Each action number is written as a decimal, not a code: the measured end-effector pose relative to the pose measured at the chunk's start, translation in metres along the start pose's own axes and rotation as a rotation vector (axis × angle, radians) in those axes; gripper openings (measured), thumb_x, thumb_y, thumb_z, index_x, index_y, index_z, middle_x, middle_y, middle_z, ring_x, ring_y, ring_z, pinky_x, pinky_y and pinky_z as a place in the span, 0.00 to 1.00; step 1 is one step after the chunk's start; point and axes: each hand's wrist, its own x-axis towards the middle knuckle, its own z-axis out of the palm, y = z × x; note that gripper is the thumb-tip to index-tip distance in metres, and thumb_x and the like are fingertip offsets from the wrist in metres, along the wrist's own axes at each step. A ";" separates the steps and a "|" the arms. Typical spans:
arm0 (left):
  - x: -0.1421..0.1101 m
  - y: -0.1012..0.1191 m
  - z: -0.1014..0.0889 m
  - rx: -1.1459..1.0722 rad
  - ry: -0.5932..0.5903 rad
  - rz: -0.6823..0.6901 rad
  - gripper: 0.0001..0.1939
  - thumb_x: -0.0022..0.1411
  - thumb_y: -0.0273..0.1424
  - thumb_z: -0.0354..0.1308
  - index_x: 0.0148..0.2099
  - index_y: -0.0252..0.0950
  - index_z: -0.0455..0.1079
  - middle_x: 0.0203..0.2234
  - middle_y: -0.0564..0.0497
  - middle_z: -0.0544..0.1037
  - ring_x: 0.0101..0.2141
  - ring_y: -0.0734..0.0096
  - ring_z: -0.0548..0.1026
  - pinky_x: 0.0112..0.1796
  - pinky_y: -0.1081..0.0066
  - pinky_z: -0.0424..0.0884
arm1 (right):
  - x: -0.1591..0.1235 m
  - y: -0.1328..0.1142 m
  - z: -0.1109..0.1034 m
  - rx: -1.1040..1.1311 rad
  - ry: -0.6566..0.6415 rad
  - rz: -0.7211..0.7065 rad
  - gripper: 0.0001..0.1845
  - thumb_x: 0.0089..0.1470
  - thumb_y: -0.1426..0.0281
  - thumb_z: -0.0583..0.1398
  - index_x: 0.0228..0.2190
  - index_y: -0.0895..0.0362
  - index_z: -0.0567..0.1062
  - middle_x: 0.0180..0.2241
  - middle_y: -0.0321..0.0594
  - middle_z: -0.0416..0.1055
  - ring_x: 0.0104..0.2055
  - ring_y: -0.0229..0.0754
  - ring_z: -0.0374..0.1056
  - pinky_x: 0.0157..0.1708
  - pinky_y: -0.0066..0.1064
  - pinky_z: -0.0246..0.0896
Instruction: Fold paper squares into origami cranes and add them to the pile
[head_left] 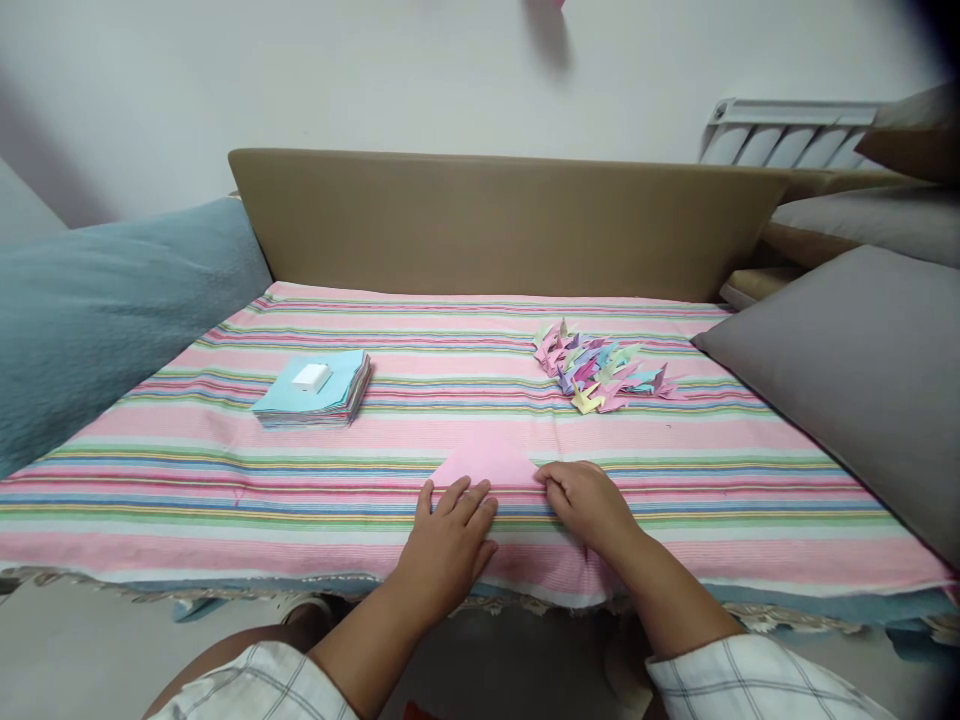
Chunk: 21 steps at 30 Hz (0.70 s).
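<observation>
A pink sheet of paper (489,458), folded into a triangle, lies flat on the striped cloth with its point facing away from me. My left hand (448,545) rests spread over the paper's near edge at the left, fingertips on it. At the right corner my right hand (589,502) has its fingers curled and pinched on the paper. Beyond it, to the right, sits a cluster of several folded paper cranes (592,372) in pink, yellow, purple, green and blue. To the left is a stack of coloured paper sheets (315,392), with a small white block (311,377) on top.
The striped cloth (187,470) covers the seat up to a brown backrest (495,225). A blue cushioned armrest (127,300) borders it at the left, and grey cushions (855,370) lean in from the right. The cloth's front edge hangs just before my knees.
</observation>
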 end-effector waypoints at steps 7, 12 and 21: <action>0.001 -0.001 -0.009 -0.029 -0.015 -0.017 0.20 0.59 0.36 0.55 0.54 0.43 0.64 0.55 0.47 0.67 0.55 0.54 0.63 0.54 0.47 0.55 | 0.000 0.005 -0.004 0.024 -0.027 0.091 0.13 0.55 0.72 0.51 0.36 0.53 0.74 0.37 0.35 0.75 0.39 0.41 0.69 0.38 0.29 0.55; 0.004 -0.017 -0.014 -0.080 0.032 -0.030 0.15 0.59 0.34 0.54 0.48 0.39 0.69 0.49 0.46 0.74 0.48 0.58 0.70 0.49 0.55 0.65 | 0.000 0.006 -0.001 0.049 -0.010 0.077 0.10 0.54 0.68 0.53 0.35 0.54 0.73 0.33 0.37 0.73 0.36 0.40 0.67 0.35 0.29 0.54; 0.011 -0.052 -0.020 -0.031 0.165 -0.283 0.16 0.60 0.35 0.53 0.48 0.36 0.70 0.50 0.43 0.72 0.48 0.56 0.70 0.48 0.56 0.67 | 0.002 0.010 0.010 0.073 0.024 0.083 0.17 0.53 0.66 0.56 0.45 0.57 0.70 0.40 0.44 0.68 0.45 0.44 0.63 0.44 0.32 0.56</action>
